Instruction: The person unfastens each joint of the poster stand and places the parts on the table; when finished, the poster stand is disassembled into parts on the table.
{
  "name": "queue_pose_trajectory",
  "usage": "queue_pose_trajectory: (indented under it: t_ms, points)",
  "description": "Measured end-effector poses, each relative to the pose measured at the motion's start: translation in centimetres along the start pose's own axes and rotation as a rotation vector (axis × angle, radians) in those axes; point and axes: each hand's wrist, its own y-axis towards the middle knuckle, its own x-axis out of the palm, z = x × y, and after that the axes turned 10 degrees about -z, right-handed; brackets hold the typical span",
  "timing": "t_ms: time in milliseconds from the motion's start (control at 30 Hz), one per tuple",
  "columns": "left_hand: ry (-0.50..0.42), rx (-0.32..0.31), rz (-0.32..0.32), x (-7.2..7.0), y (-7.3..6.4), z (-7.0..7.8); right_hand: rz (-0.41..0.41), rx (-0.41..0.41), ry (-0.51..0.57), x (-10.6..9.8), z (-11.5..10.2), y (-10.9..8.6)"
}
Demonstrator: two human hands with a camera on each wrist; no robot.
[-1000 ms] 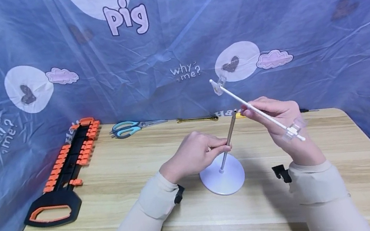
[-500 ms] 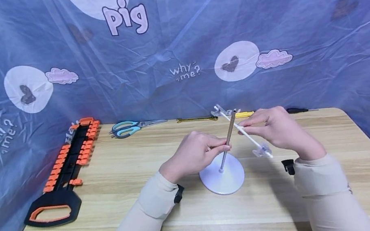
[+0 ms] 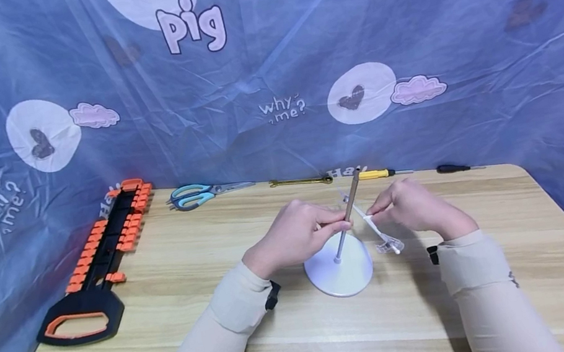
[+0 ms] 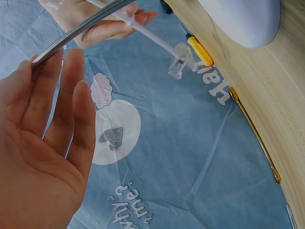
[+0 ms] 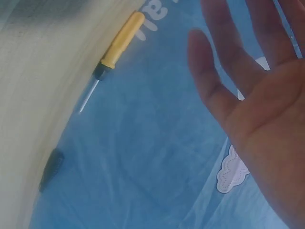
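Observation:
My left hand (image 3: 298, 233) pinches a thin metal pole (image 3: 352, 198) between thumb and fingertips. The pole leans a little to the right in the head view and rises from a round white base (image 3: 341, 279) on the table. Just right of the pole, my right hand (image 3: 417, 209) pinches a thin white rod (image 3: 371, 223) near its middle. Clear plastic clips (image 3: 389, 243) sit at the rod's ends; the left wrist view also shows one clip (image 4: 182, 59) close up. In the right wrist view the rod is out of sight, and only the palm and some fingers appear.
Along the table's back edge lie blue-handled scissors (image 3: 195, 196), a gold wrench (image 3: 300, 182), a yellow screwdriver (image 3: 375, 174) and a black screwdriver (image 3: 453, 168). A black rack with orange clips (image 3: 113, 243) lies at the left. A blue printed cloth (image 3: 252, 68) hangs behind the table.
My right hand has lowered the white rod from above the pole's top to beside the pole, turning it steeper. The left hand, pole and base have stayed put.

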Motion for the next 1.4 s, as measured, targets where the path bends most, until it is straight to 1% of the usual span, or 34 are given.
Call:
queue_pose_trajectory:
  t_ms: [267, 933, 1167, 1400]
  points:
    - [0.007, -0.007, -0.007, -0.09, -0.09, 0.15, -0.032, 0.011, -0.04, 0.44, 0.37, 0.14]
    - [-0.015, -0.012, 0.007, 0.02, -0.14, 0.15, -0.045, 0.014, -0.046, 0.49, 0.65, 0.24]
    - [-0.013, -0.013, 0.001, -0.03, -0.1, 0.18, -0.053, 0.008, -0.053, 0.58, 0.71, 0.32]
    - [-0.011, -0.016, -0.003, -0.02, -0.1, 0.15, -0.075, 0.024, -0.051, 0.81, 0.98, 0.54]
